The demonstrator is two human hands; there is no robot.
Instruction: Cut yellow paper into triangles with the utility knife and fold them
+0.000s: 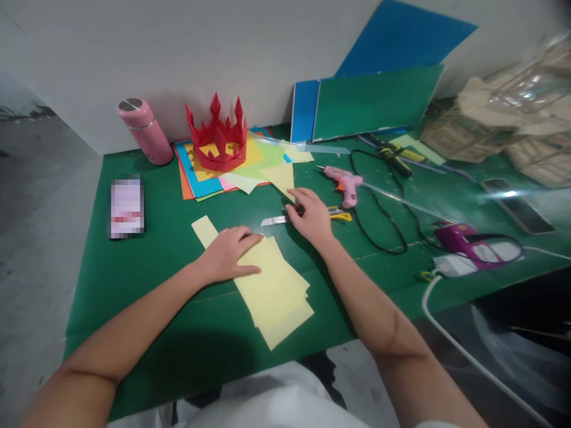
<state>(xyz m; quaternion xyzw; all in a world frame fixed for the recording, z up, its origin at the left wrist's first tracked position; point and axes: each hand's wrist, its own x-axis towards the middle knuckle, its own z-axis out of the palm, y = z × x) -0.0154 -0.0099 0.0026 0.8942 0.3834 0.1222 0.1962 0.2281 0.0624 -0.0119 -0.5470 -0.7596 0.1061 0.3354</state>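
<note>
Nearest, pale yellow, straight-edged paper pieces (274, 291) lie loosely stacked on the green tabletop (163, 249) beneath the left hand (228, 252), its thumb and fingers apart; they look cut but unjoined. Just beyond, the right hand (311, 217) covers part of a yellow-handled, metal-bladed utility knife (275, 220), its grip unclear, while farther back a red folded-paper crown (220, 144) appears finished

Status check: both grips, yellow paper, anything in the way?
Left grip open, resting on yellow paper sheets. Right grip over utility knife, hold unclear. Bare blade lies close beside sheets.
</note>
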